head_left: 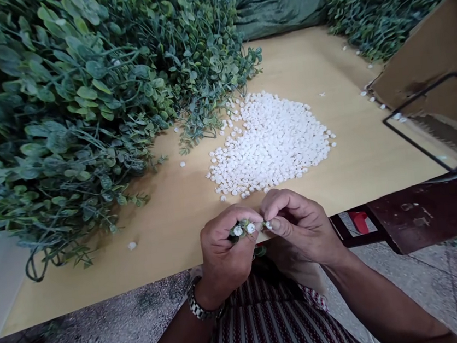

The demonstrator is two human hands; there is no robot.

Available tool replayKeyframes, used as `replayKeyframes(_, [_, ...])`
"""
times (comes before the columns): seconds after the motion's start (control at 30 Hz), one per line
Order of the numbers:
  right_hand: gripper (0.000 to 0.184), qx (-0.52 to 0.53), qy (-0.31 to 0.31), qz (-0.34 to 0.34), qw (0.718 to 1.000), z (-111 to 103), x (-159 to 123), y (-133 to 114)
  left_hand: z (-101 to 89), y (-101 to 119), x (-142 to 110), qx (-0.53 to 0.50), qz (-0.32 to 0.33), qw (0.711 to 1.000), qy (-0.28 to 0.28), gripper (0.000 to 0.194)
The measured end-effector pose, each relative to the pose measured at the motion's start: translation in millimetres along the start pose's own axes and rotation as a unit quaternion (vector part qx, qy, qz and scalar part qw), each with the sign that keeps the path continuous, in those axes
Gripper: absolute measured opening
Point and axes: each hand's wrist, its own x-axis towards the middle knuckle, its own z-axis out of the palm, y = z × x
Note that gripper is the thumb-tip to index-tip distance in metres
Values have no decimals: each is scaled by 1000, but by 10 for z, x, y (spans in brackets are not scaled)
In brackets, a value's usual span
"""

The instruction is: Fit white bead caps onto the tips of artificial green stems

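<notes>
My left hand (229,245) is closed around a green artificial sprig (236,235), most of it hidden in the fist. Two small white flower pieces (250,228) show on its tips between thumb and fingers. Thumb and forefinger of my right hand (298,224) pinch another small white flower piece (268,225) at a tip of the sprig, close against the left fingertips. Just beyond both hands, a broad heap of small white flower pieces (270,139) lies on the tan tabletop (168,222).
Artificial green foliage (91,93) is piled high on the left, and more foliage (395,4) stands at the back right. A green cloth sack (281,3) lies at the far edge. At right are a cardboard piece (434,60) and a black wire frame (415,144). A dark wooden stool (435,211) stands below.
</notes>
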Motion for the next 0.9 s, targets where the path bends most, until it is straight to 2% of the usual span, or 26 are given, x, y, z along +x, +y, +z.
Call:
replayKeyframes(0.17, [7,-26,1,-10,1000,0,-23,16,6,-6,-19,13,29,999,0,16])
replayKeyframes(0.63, [5,-19,6,-17,1000,18,-27,17,16,-48,-20,-1,55,998,-5,17])
replayKeyframes(0.8, [4,-38,2,-40,998,2,-18,26,18,-51,15,-13,31,999,-12,16])
replayKeyframes(0.9, [3,-25,30,-51,998,-7,-31,48,-37,21,-18,-37,15,999,-36,13])
